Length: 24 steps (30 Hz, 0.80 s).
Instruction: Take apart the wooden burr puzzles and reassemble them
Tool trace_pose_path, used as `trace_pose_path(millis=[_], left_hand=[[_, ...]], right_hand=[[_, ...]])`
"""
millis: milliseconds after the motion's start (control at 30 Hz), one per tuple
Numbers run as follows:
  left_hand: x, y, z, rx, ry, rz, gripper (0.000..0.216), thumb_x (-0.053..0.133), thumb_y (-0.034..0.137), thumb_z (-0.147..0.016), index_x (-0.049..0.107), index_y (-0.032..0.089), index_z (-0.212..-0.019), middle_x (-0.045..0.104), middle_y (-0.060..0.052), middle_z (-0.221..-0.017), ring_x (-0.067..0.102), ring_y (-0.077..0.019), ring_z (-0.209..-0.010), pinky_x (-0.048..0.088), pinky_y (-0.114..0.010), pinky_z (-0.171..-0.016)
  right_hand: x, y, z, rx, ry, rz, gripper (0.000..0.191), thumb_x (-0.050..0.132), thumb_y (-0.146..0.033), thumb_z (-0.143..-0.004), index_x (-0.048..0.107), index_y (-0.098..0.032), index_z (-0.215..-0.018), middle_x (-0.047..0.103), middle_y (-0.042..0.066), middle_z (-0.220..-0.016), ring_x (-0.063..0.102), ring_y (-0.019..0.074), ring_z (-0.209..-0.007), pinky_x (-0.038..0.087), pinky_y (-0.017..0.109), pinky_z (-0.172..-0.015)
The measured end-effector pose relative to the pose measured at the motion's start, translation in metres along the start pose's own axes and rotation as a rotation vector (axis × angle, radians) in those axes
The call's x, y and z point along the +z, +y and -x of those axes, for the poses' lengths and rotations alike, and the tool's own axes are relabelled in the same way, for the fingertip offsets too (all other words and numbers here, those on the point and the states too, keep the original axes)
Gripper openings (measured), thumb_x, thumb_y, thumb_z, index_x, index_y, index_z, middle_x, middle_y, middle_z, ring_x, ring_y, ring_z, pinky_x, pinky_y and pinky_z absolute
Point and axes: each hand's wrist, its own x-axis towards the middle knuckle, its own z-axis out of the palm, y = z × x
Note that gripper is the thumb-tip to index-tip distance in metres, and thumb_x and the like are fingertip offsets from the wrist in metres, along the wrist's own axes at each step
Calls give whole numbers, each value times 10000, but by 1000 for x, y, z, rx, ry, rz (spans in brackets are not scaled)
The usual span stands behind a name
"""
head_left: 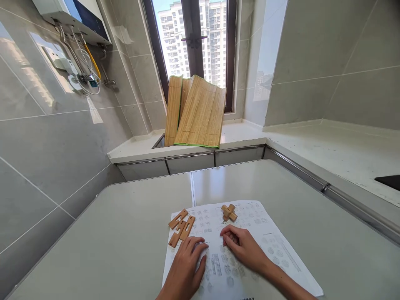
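Note:
My left hand point(186, 266) lies flat on a printed paper sheet point(265, 246), fingers stretched out, fingertips just below several loose notched wooden puzzle sticks point(180, 227). My right hand point(243, 246) rests on the same sheet with its fingers curled under; nothing shows in them. A small assembled wooden cross-shaped puzzle point(229, 212) stands on the sheet a little beyond the right hand, apart from it.
The sheet lies on a grey folding table point(125, 233) with a seam down its middle. Beyond it runs a white countertop point(328, 146), with a folded bamboo mat point(200, 112) leaning against the window. A water heater with pipes point(78, 25) hangs on the left tiled wall.

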Motion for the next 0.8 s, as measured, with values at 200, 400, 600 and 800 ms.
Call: trace_pose_path(millis=[200,400,600,800], left_hand=[[-3,7,11,0,34,17,256,497,209,-985,642,292,-1179,659,-91,-1223,646,-271,-1129,586,-459,-933],[3,15,14,1,24,50,246,497,209,-984,637,285,-1171,659,-95,-1215,639,-271,-1119,577,-467,-933],[10,23,11,2,48,111,262,512,212,-982,655,302,-1181,668,-84,-1203,640,-264,-1121,576,-451,-932],[14,22,0,-75,115,198,216,536,294,-981,667,291,-1152,700,-82,-1141,660,-274,-1078,564,-475,-942]], right_hand=[[-4,10,11,10,213,-64,321,474,-531,-983,559,-222,-1012,657,-19,-707,572,166,-564,447,299,-607],[-9,24,-2,185,342,-88,470,468,-646,-939,421,-239,-1170,670,-55,-704,600,164,-493,459,292,-565],[-16,26,-24,260,237,-73,454,460,-632,-935,550,-203,-1055,726,-9,-695,605,142,-403,382,239,-419],[-10,18,-23,216,172,-117,440,454,-605,-949,603,-191,-942,724,7,-730,615,119,-432,350,210,-394]])
